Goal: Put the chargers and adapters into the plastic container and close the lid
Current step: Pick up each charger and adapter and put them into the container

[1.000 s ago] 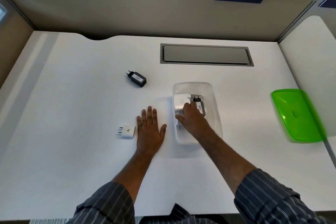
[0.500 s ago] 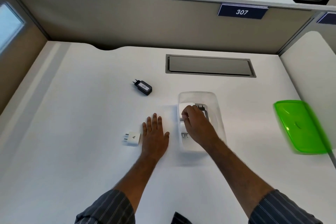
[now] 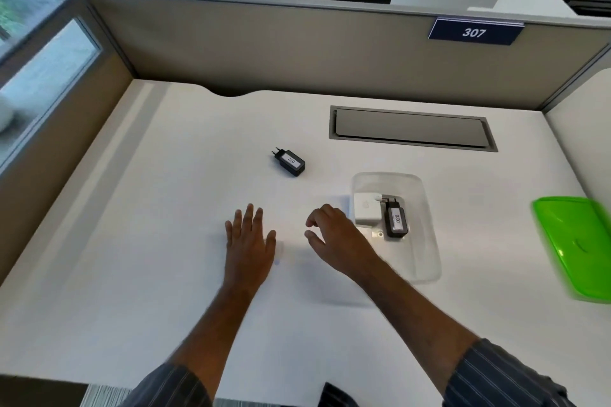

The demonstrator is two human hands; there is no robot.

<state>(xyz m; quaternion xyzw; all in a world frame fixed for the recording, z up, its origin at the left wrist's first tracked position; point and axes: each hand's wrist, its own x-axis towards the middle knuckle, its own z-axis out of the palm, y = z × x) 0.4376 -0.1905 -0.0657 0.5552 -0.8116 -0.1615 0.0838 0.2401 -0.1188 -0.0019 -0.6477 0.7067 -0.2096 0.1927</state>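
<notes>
A clear plastic container [image 3: 428, 241] stands on the white desk, right of centre. Inside it lie a white square charger [image 3: 366, 211] and a black charger labelled 026 [image 3: 395, 221], side by side. My right hand [image 3: 334, 238] hovers just left of the container, fingers loosely curled and empty. Flat on the desk further left is my left hand [image 3: 249, 241], palm down with fingers spread. A black charger labelled 017 [image 3: 290, 162] lies alone beyond my left hand. The green lid [image 3: 575, 244] rests at the right edge. No small white adapter shows.
A grey cable hatch [image 3: 411, 128] is set into the desk behind the container. Beige partition walls [image 3: 297, 53] close the desk at the back and both sides. A sign reading 307 hangs on the back wall.
My right hand has come out of the container, leaving the chargers inside. My left hand slid left over the spot where the small white adapter lay, hiding it. The camera tilted up.
</notes>
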